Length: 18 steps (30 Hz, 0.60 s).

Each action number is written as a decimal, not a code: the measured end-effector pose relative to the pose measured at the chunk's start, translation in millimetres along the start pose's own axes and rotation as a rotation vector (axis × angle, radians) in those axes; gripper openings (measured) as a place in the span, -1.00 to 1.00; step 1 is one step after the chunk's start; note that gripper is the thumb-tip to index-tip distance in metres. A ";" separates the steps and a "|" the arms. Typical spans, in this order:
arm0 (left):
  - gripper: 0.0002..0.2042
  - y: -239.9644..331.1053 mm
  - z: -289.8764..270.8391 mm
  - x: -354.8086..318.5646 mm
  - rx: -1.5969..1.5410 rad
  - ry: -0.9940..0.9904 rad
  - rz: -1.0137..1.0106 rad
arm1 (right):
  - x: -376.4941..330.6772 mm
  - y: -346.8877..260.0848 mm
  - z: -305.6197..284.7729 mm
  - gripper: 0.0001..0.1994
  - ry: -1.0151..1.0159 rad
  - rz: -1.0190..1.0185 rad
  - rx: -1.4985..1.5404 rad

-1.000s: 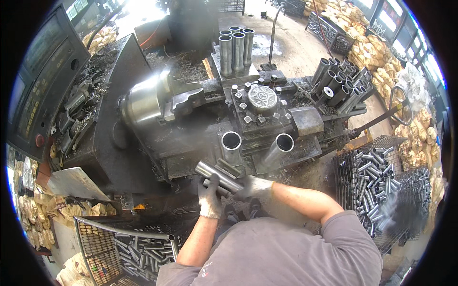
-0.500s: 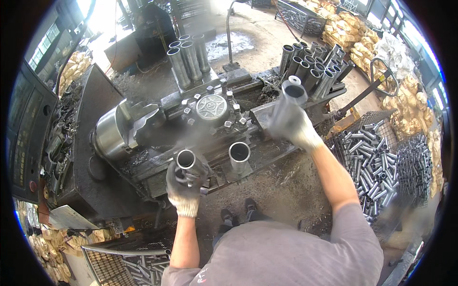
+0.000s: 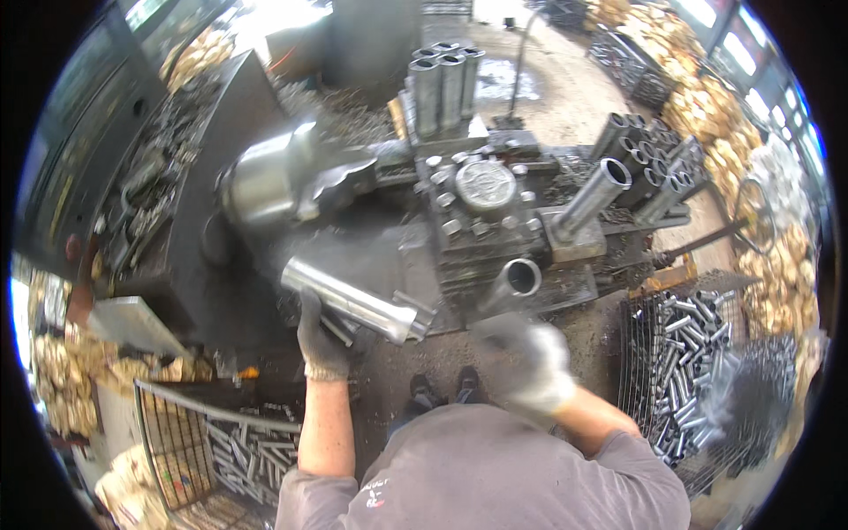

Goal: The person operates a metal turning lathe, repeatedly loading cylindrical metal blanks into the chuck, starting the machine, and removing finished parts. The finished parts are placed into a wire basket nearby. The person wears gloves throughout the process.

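I am wearing a grey shirt (image 3: 503,468) with a small white-and-red print (image 3: 378,495) — my left hand (image 3: 322,344) and right hand (image 3: 528,360) showing dark grey gloves (image 3: 320,337) with whitish cuffs (image 3: 555,389). A tube (image 3: 349,302) is shining silver, sacks (image 3: 702,110) are showing tan and a wire basket (image 3: 175,455) is forming a grid.
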<state>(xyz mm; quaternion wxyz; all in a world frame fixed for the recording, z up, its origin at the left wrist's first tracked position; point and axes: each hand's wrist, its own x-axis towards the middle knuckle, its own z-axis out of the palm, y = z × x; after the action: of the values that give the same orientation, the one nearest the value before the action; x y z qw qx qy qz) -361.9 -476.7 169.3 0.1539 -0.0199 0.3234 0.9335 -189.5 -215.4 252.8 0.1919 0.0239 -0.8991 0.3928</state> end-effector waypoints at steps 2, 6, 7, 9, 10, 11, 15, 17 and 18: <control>-0.24 1.0 -22.0 6.9 -0.184 -0.014 -0.068 | 20.3 -8.4 81.6 -0.62 -0.196 0.123 -0.091; -0.15 12.6 -43.2 1.9 -0.236 -0.115 -0.135 | 39.4 68.0 172.2 -0.60 -0.522 0.204 -0.452; -0.15 13.8 -47.4 -0.3 -0.197 -0.084 -0.133 | 39.1 77.6 175.1 -0.65 -0.455 0.065 -0.449; -0.16 14.8 -55.0 -1.7 -0.078 -0.023 -0.118 | 64.0 57.2 165.6 -0.66 -0.455 0.315 -0.184; -0.17 15.8 -53.0 -2.1 -0.057 0.033 -0.113 | 74.0 35.2 144.4 -0.62 -0.337 0.392 0.052; -0.19 14.7 -51.6 -1.5 -0.044 0.047 -0.094 | 91.3 13.1 124.6 -0.54 -0.396 0.565 0.259; -0.23 -3.6 -20.1 13.5 -0.196 0.037 0.081 | 131.4 -8.7 120.0 -0.25 -0.604 0.405 0.041; -0.18 -4.7 1.1 20.2 0.012 0.012 0.150 | 145.4 -31.0 129.5 -0.16 -0.619 0.513 0.201; -0.17 -2.7 7.4 24.6 0.145 -0.042 0.205 | 146.3 -27.1 133.2 -0.16 -0.499 0.467 0.212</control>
<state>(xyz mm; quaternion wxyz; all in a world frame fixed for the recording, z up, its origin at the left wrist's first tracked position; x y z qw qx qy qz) -384.0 -463.4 170.2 0.0653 0.0439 0.3872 0.9186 -363.1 -313.6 242.7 -0.1320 -0.0673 -0.8538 0.4991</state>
